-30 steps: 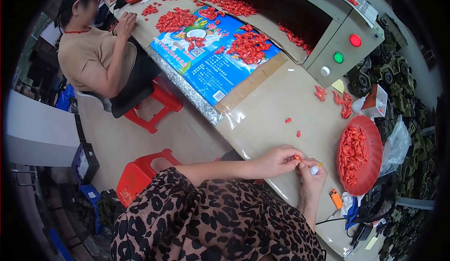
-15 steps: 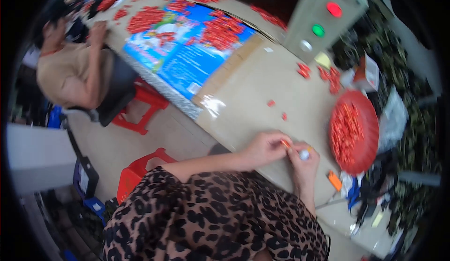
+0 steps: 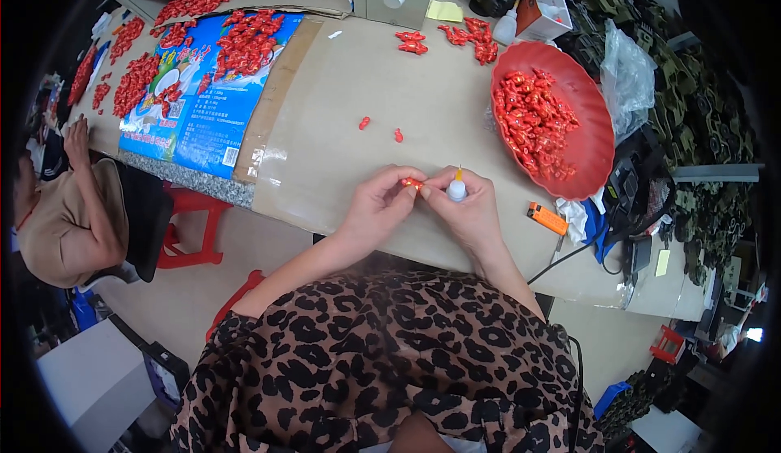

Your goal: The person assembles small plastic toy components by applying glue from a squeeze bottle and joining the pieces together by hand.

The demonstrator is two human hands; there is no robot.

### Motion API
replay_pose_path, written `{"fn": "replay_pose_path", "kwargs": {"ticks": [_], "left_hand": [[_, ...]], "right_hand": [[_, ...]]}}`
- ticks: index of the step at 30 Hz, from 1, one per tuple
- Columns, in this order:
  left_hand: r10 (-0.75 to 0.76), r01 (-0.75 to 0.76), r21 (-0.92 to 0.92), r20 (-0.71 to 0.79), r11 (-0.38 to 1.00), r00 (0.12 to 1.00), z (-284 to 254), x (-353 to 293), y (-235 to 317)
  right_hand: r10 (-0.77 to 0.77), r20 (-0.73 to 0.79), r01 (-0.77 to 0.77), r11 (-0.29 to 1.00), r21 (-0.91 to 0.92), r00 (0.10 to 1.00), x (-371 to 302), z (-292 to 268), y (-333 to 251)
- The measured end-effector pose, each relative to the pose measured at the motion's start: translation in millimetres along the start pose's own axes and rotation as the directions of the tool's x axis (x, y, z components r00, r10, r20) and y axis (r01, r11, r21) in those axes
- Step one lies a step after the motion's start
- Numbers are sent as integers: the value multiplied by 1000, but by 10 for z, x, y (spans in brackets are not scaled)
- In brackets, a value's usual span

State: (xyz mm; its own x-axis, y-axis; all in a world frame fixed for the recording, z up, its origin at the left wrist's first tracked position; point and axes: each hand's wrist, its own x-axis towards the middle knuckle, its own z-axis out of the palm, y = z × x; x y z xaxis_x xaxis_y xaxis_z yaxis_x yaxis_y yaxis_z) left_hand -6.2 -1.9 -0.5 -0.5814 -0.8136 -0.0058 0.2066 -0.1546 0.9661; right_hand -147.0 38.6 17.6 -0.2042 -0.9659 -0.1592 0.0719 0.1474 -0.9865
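A small shiny red plastic piece (image 3: 412, 183) sits pinched in the fingertips of my left hand (image 3: 376, 209), close above the near part of the table. My right hand (image 3: 478, 215) has its thumb and finger at the same piece. Within that right hand is a small white dropper bottle (image 3: 457, 190) with a yellow tip pointing up and away from me. Just beyond my hands, two small red pieces (image 3: 398, 135) lie apart on the table. To the right stands a red scalloped bowl (image 3: 598, 123) filled with similar red pieces (image 3: 533, 119).
An orange lighter (image 3: 547, 218) and crumpled white tissue (image 3: 573, 223) lie right of my hand. Red pieces cover a blue printed sheet (image 3: 207, 127) at the left. A grey box with buttons (image 3: 396, 0) stands at the back. Another person (image 3: 73, 209) sits at the left.
The view has turned and steadied, so the table and bowl appear shifted left and up. Both hands keep the red piece between them, and the bottle stays in my right hand.
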Motion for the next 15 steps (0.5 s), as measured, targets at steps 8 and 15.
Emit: {"fn": "replay_pose_path", "kwargs": {"ticks": [8, 15], "left_hand": [[-15, 15, -20, -8, 1000, 1000, 48, -8, 42], [-25, 26, 37, -28, 999, 999, 38, -5, 32]], "right_hand": [[35, 11, -36, 999, 38, 999, -10, -6, -2], [-3, -13, 4, 1000, 22, 1000, -9, 33, -32]]}}
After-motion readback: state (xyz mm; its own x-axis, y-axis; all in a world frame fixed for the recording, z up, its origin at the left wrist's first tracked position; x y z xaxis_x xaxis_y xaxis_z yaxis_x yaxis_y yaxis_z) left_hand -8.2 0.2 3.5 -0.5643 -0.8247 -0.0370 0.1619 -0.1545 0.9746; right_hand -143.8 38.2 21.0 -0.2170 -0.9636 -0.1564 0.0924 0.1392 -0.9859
